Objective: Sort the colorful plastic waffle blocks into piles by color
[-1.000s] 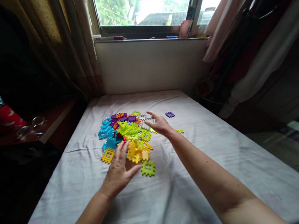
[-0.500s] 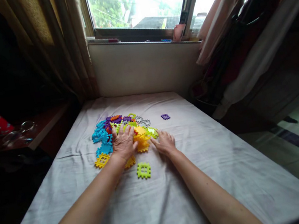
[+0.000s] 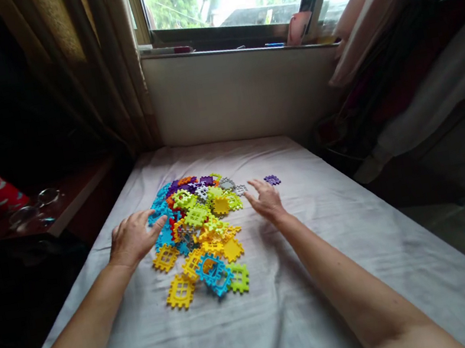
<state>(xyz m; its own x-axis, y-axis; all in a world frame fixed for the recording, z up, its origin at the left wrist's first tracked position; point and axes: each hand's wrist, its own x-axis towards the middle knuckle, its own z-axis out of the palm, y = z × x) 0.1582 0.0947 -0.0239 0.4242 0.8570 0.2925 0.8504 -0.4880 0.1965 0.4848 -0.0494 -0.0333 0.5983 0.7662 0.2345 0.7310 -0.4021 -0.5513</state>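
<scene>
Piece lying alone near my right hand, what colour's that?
The piece is purple, shown in the head view.

Notched plastic tiles (image 3: 197, 216) lie heaped, overlapping, in many colours.

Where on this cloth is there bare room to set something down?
A broad stretch of bare cloth lies right of the right forearm. Another patch is between that arm and the left forearm, on the near side of the colorful pieces. It's crowded between the left hand and right hand, where those pieces overlap.
</scene>
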